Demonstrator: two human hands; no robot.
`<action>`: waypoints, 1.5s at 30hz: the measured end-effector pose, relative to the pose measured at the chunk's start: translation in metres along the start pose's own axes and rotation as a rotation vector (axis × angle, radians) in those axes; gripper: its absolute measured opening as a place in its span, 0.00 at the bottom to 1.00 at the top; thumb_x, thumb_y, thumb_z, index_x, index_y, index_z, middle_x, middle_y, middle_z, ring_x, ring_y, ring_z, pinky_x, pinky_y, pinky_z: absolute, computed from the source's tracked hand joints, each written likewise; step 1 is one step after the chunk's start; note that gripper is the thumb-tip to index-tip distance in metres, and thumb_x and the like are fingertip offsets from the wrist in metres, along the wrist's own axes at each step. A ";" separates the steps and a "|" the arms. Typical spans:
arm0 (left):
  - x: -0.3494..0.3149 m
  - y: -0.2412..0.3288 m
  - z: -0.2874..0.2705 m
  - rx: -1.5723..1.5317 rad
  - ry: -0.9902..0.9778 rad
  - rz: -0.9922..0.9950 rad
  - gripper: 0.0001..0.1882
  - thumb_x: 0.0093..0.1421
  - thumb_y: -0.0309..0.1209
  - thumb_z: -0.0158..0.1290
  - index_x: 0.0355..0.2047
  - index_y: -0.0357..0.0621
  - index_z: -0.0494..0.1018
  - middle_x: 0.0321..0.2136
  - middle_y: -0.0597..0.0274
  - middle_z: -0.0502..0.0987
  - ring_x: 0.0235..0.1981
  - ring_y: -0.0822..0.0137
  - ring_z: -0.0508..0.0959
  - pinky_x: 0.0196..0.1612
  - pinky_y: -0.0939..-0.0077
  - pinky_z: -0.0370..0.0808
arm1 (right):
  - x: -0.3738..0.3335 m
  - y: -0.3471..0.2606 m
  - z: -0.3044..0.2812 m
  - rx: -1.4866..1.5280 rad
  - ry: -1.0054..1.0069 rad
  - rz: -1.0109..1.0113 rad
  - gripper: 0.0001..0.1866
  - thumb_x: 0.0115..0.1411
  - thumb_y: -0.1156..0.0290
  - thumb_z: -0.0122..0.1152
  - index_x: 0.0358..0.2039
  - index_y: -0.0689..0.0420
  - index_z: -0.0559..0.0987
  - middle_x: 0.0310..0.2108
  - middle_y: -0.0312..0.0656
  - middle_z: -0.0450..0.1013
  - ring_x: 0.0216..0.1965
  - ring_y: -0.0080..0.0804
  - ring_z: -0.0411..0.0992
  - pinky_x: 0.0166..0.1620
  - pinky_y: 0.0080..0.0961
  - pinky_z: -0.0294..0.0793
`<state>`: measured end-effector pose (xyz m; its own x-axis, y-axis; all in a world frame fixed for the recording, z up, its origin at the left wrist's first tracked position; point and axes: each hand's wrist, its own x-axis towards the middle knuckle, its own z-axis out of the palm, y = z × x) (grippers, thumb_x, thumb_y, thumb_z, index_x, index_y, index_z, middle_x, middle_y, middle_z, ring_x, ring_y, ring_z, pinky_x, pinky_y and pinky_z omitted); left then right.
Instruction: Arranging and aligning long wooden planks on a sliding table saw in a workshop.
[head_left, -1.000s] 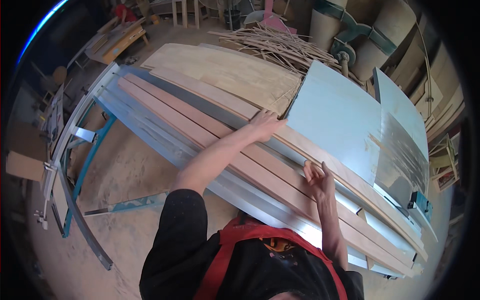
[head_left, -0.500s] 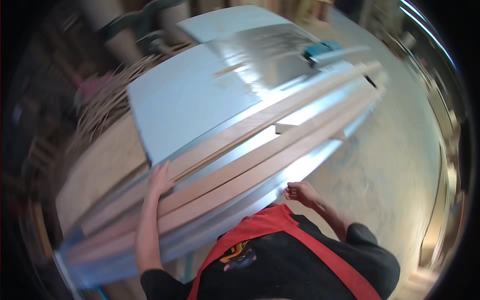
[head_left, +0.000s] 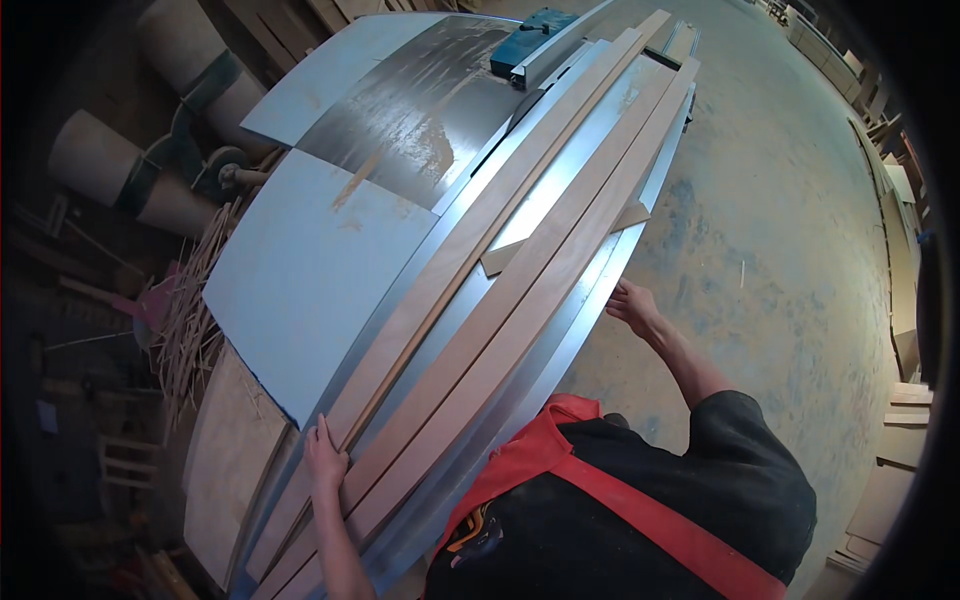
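The left hand [head_left: 326, 455] lies over the far board [head_left: 450, 265], fingers together across its face and thumb by its near edge, probably to steady that long piece against sliding; the right hand [head_left: 635, 305] is out at the near rim of the metal table [head_left: 590, 290], its fingers bent and loosely bunched, perhaps for balance; at this angle I cannot tell whether either hand is truly clamped; the far board lies lengthwise on the table, toward the pale panel [head_left: 320, 270], with a strip of tabletop parting it from two nearer boards [head_left: 473, 338], which run side by side with a thin gap; beneath these two a wooden crosspiece [head_left: 632, 216] seems to pass, its ends jutting out, likely set there to raise them
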<state>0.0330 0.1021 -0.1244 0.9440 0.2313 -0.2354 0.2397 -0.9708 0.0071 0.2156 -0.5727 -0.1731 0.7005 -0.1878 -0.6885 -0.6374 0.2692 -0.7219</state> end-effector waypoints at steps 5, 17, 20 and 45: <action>0.000 0.031 -0.015 -0.731 0.130 -0.116 0.31 0.53 0.31 0.63 0.58 0.40 0.72 0.50 0.43 0.77 0.51 0.53 0.78 0.52 0.61 0.74 | 0.045 -0.015 -0.009 -0.040 0.167 -0.171 0.29 0.67 0.50 0.55 0.49 0.68 0.76 0.45 0.49 0.77 0.43 0.36 0.75 0.48 0.33 0.75; -0.048 0.006 -0.041 -0.579 -0.271 -0.416 0.23 0.62 0.42 0.49 0.35 0.31 0.81 0.28 0.40 0.81 0.34 0.50 0.83 0.42 0.61 0.74 | 0.009 0.003 0.044 -0.419 0.401 -0.297 0.34 0.65 0.51 0.59 0.52 0.74 0.73 0.50 0.59 0.74 0.50 0.45 0.73 0.54 0.39 0.70; -0.051 0.003 -0.041 -0.523 -0.233 -0.395 0.23 0.61 0.41 0.45 0.36 0.31 0.81 0.31 0.34 0.80 0.37 0.43 0.82 0.43 0.56 0.73 | -0.027 0.007 0.055 -0.519 0.447 -0.480 0.35 0.64 0.50 0.59 0.55 0.73 0.71 0.55 0.61 0.71 0.56 0.49 0.70 0.59 0.39 0.67; -0.030 0.066 -0.019 -0.773 -0.027 -0.349 0.20 0.60 0.33 0.52 0.50 0.35 0.78 0.40 0.43 0.83 0.42 0.44 0.81 0.51 0.51 0.74 | 0.047 -0.010 0.045 -0.352 0.739 -0.644 0.27 0.69 0.55 0.50 0.57 0.65 0.71 0.53 0.63 0.73 0.56 0.61 0.70 0.58 0.45 0.68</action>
<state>0.0244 0.0324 -0.0986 0.7838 0.4983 -0.3707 0.6131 -0.5256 0.5898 0.2693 -0.5417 -0.1956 0.6460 -0.7618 0.0488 -0.3536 -0.3553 -0.8653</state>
